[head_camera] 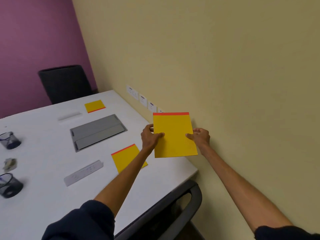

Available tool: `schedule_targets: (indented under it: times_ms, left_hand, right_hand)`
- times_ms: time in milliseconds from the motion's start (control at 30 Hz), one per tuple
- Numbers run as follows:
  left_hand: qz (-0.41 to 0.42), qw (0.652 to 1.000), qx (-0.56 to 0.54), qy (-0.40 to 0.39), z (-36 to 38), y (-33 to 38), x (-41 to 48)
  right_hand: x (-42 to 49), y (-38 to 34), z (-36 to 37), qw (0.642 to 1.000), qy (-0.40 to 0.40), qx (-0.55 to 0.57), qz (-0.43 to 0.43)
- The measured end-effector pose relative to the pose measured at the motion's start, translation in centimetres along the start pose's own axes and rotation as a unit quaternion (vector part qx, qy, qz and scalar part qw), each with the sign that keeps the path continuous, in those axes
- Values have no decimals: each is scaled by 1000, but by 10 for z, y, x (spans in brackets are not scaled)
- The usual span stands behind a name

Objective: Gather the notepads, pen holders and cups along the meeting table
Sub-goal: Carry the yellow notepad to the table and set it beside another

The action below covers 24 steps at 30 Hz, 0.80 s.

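Observation:
A yellow notepad with a red top strip (174, 135) is held up above the table's right edge. My left hand (151, 136) pinches its left side and my right hand (200, 137) pinches its right side. A second yellow notepad (126, 157) lies flat on the white table (43, 170), partly hidden under my left forearm. A third notepad (94, 106) lies at the far end. Two black mesh pen holders stand at the left edge, one farther away (9, 140) and one nearer (9, 185).
A grey cable hatch (98, 131) is set into the table's middle. A white remote (84, 172) and a white strip (70, 116) lie on the table, and crumpled paper (10, 164) sits at the left. Dark chairs stand at the far end (65, 83) and near edge (173, 205). Wall sockets (142, 99) line the right wall.

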<state>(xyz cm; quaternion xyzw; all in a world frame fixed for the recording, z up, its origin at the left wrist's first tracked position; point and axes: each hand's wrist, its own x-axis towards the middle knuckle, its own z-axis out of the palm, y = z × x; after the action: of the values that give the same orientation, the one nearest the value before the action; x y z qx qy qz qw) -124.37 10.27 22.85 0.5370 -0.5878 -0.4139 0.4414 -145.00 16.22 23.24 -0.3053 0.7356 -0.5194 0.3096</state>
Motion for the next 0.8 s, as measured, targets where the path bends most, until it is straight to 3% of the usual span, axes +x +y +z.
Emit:
schedule_targets:
  times_ms: [433,633,800]
  left_hand:
    - [-109,978,-38,174,-3,-41,51]
    - [-114,984,12,137,-30,-56,67]
    - [-134,986,54,80,-37,-82,79]
  right_hand:
    - [105,-24,97,976,-198,-78,-40]
    - [113,-31,152,968,-239,-56,-55]
    - [126,-27,189,975,-218,-7,-47]
